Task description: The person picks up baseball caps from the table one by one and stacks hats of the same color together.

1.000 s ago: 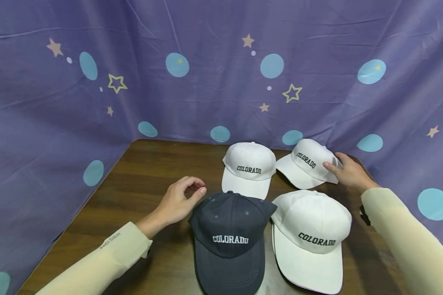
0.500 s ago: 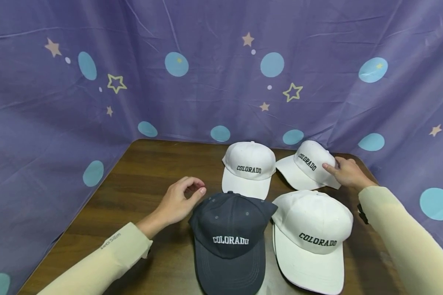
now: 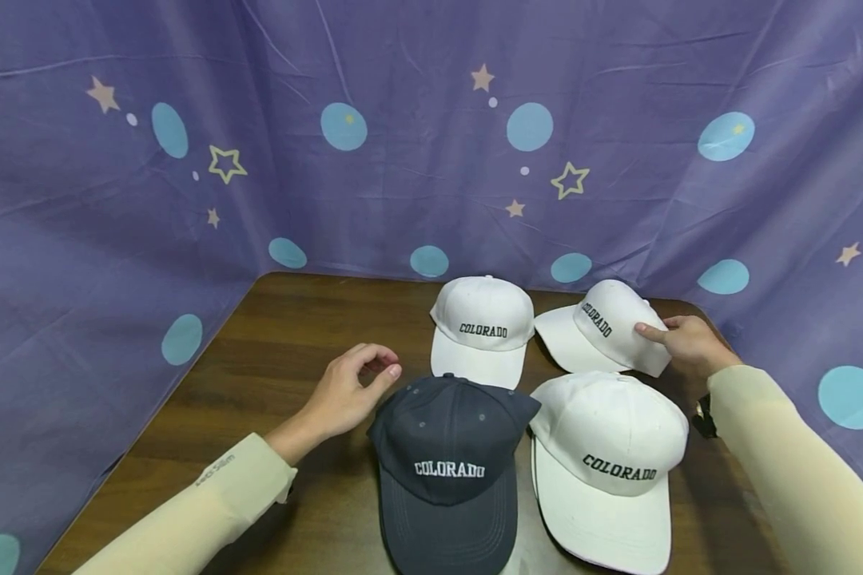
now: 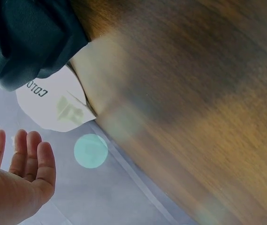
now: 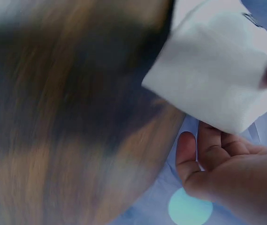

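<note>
At the back right, my right hand (image 3: 693, 345) pinches the crown's rear edge of a white baseball cap (image 3: 618, 327), thumb on the outside. Its brim points left and its COLORADO lettering is turned partly away; in the right wrist view the white cap (image 5: 213, 65) tilts above the curled fingers. My left hand (image 3: 345, 389) hovers with loosely bent fingers, holding nothing, just left of a dark grey baseball cap (image 3: 449, 431). In the left wrist view that dark cap (image 4: 30, 37) shows beyond the left hand (image 4: 23, 183).
Another white cap (image 3: 483, 319) sits at the back middle, behind the dark one. A larger off-white cap (image 3: 607, 439) stands front right, between the dark cap and my right sleeve. The brown wooden table (image 3: 280, 319) meets a purple patterned curtain (image 3: 403, 200) behind.
My right hand has drawn the back right white cap's rear slightly toward me and to the right, turning its lettering further left. The left hand stays still.
</note>
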Motion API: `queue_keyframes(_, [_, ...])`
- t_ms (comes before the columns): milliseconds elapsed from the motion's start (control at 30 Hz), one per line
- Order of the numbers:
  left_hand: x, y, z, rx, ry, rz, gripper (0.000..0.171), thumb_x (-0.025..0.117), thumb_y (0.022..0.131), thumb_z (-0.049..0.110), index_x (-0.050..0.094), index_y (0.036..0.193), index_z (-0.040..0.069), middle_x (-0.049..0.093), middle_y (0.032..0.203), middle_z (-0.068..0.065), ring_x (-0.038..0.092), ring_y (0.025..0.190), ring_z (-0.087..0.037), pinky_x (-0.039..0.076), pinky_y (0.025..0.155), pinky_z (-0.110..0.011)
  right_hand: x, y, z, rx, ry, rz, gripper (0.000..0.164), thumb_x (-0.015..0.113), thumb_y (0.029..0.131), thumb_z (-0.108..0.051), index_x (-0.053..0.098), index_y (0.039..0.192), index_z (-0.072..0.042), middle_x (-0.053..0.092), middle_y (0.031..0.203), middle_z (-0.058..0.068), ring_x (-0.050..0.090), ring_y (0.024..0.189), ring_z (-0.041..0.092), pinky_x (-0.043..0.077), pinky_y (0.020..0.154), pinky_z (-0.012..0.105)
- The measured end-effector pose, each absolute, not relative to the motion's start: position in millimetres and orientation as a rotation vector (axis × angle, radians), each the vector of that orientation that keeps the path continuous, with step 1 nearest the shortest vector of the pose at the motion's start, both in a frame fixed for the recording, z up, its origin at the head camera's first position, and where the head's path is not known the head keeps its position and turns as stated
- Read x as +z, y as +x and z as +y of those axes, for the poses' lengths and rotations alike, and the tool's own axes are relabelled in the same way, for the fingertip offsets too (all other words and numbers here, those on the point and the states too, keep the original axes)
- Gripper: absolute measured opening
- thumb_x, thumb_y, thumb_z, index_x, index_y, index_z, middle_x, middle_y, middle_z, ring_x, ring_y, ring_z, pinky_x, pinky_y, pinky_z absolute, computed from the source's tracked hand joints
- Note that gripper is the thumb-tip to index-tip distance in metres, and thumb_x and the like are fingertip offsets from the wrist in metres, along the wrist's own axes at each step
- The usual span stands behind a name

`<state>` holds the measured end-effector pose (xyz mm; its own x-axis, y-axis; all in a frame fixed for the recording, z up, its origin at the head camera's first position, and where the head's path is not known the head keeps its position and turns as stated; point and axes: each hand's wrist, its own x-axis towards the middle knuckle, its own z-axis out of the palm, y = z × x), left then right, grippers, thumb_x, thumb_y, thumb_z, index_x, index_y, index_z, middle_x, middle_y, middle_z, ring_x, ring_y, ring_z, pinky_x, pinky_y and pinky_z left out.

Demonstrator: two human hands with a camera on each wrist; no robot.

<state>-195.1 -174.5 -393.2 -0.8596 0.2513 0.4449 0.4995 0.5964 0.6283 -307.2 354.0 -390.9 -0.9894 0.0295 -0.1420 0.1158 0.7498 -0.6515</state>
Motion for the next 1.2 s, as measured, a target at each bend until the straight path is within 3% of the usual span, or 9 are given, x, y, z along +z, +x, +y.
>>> queue_keyframes(100, [-394.1, -196.0, -174.1, -1.136, -0.613, -2.513, 0.023, 0.060, 0.094, 0.034, 0.064, 0.104, 0.013, 0.059, 0.094, 0.006, 0.055, 0.088, -0.009, 0.050, 0.078, -0.043, -388.4, -306.4, 356.3, -1.217, 0.163, 2.733, 0.088, 0.058, 0.087, -0.059, 0.040, 0.130, 0.016, 0.046, 0.125, 0.030, 0.050, 0.109, 0.034, 0.045, 0.091, 0.049])
queue_keyframes(267, [-396.1, -197.4, -174.6, -1.132, -0.611, -2.511, 0.024, 0.059, 0.095, 0.034, 0.064, 0.105, 0.013, 0.060, 0.094, 0.006, 0.055, 0.088, -0.009, 0.049, 0.078, -0.042, -383.4, -306.5, 356.1, -1.521, 0.223, 2.645, 0.055, 0.068, 0.085, -0.049, 0.053, 0.109, -0.001, 0.054, 0.102, 0.002, 0.056, 0.086, 0.009, 0.050, 0.081, 0.032])
queue_keyframes(433, [-396.6, -197.9, -175.5, -1.144, -0.606, -2.504, 0.024, 0.060, 0.095, 0.033, 0.064, 0.104, 0.012, 0.059, 0.094, 0.006, 0.054, 0.088, -0.009, 0.049, 0.078, -0.044, -376.4, -305.1, 351.5, -1.860, 0.248, 2.519, 0.029, 0.071, 0.085, -0.035, 0.057, 0.098, -0.013, 0.060, 0.082, -0.017, 0.057, 0.078, 0.003, 0.049, 0.071, 0.022])
queue_keyframes(767, [-396.0, -196.3, -176.7, -1.166, -0.600, -2.499, 0.023, 0.060, 0.095, 0.032, 0.064, 0.105, 0.012, 0.059, 0.094, 0.006, 0.054, 0.088, -0.010, 0.049, 0.079, -0.044, -359.7, -292.5, 341.8, -2.260, 0.215, 2.336, 0.027, 0.072, 0.084, -0.025, 0.060, 0.108, -0.018, 0.065, 0.086, -0.014, 0.059, 0.078, 0.005, 0.051, 0.063, 0.024])
queue_keyframes(933, [-396.5, -196.3, -178.7, -1.169, -0.590, -2.493, 0.022, 0.060, 0.095, 0.031, 0.064, 0.104, 0.012, 0.060, 0.093, 0.005, 0.055, 0.087, -0.010, 0.049, 0.078, -0.045, -351.1, -286.8, 343.2, -2.425, 0.122, 2.279, 0.025, 0.073, 0.083, -0.017, 0.062, 0.105, -0.016, 0.067, 0.081, -0.011, 0.060, 0.072, 0.004, 0.049, 0.060, 0.018])
queue_keyframes(1200, [-399.0, -197.5, -182.8, -1.165, -0.570, -2.502, 0.021, 0.060, 0.095, 0.032, 0.063, 0.104, 0.014, 0.060, 0.095, 0.005, 0.055, 0.088, -0.010, 0.049, 0.078, -0.044, -330.9, -274.7, 350.9, -2.616, 0.044, 2.161, 0.021, 0.072, 0.083, -0.010, 0.066, 0.102, -0.016, 0.068, 0.080, -0.007, 0.063, 0.073, 0.006, 0.051, 0.059, 0.021])
